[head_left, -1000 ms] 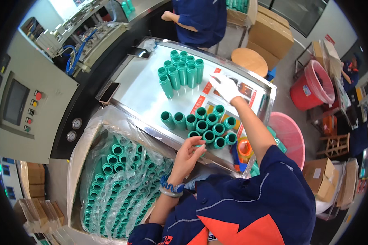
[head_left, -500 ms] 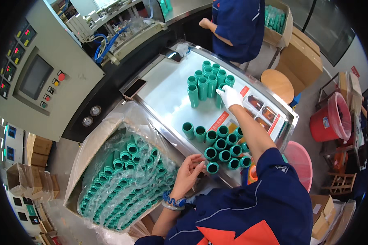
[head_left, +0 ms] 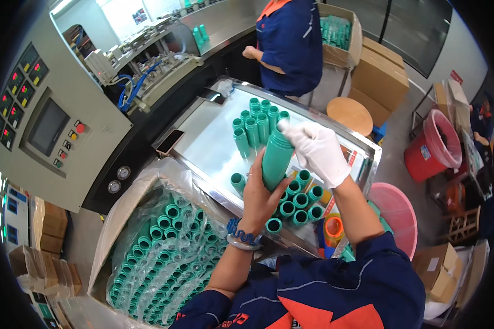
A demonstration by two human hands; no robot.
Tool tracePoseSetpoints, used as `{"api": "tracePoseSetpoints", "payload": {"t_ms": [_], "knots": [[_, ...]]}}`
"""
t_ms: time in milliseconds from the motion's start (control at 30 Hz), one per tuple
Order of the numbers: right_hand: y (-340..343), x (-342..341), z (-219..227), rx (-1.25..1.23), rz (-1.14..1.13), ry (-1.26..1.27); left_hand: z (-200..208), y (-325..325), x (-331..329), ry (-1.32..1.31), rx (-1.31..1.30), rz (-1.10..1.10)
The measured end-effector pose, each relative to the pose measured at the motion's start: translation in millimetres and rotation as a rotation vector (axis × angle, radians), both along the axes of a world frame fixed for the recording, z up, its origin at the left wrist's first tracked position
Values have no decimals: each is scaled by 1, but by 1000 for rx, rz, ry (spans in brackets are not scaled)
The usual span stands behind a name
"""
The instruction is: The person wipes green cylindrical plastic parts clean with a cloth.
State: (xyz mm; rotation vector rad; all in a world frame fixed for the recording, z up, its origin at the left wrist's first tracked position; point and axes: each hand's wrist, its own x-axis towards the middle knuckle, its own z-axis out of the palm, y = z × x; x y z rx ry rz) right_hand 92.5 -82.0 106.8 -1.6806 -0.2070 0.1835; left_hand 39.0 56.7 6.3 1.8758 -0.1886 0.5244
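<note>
A green plastic bottle point(head_left: 277, 163) with a threaded neck is held up, slightly tilted, above the metal-edged table. My bare left hand point(head_left: 258, 192) wraps round its lower part, a blue band and a pale bangle on the wrist. My right hand point(head_left: 323, 152), in a white glove, has its curled fingers at the neck and rim; the fingertips are a little blurred. Behind the held bottle stands a group of similar open green bottles point(head_left: 251, 131). Closer to me, more of them point(head_left: 301, 202) stand together with their mouths up, partly hidden by my hands.
A carton point(head_left: 105, 241) lined with clear plastic, full of green bottles, sits left of the table point(head_left: 197, 137). A phone point(head_left: 170, 141) lies on the table's left edge. The control panel point(head_left: 49, 129) stands left, a co-worker point(head_left: 291, 49) beyond, pink bins point(head_left: 395, 214) at right.
My right hand has come back from the far bottle group toward me. A bottle is now raised between both hands; my left hand has moved up from the table's near edge to grip it.
</note>
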Motion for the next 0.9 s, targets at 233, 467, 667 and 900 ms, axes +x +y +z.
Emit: {"api": "tracePoseSetpoints", "payload": {"t_ms": [233, 467, 667, 900], "knots": [[-17, -19, -54, 439, -396, -78, -13, -7, -21, 529, -841, -627], [-25, -48, -73, 459, -297, 90, -17, -19, -30, 611, -806, -813], [-29, -54, -67, 544, -272, 48, -18, -21, -27, 546, -627, -795], [-20, -56, -69, 469, -256, -16, -24, -27, -23, 429, -434, -724]]}}
